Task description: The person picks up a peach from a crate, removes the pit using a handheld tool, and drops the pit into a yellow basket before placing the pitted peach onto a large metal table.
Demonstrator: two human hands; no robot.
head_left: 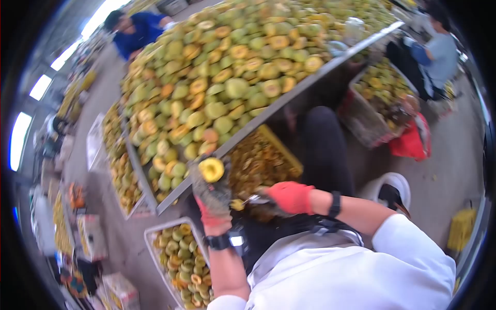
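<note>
My left hand, in a red glove with a dirty grey palm, holds a peach half with its yellow cut face up and a hollow in the middle. My right hand, gloved the same way, is closed around a small metal pitting tool. A yellow scrap of fruit shows at the tool's tip, apart from the peach half. Both hands are above my lap, by the edge of a metal-rimmed table heaped with green and orange peach halves.
Below the hands, a yellow crate holds brownish scraps. A white crate of peach halves stands by my left arm. Another crate and a red bag lie right. One person works across the table, another at right.
</note>
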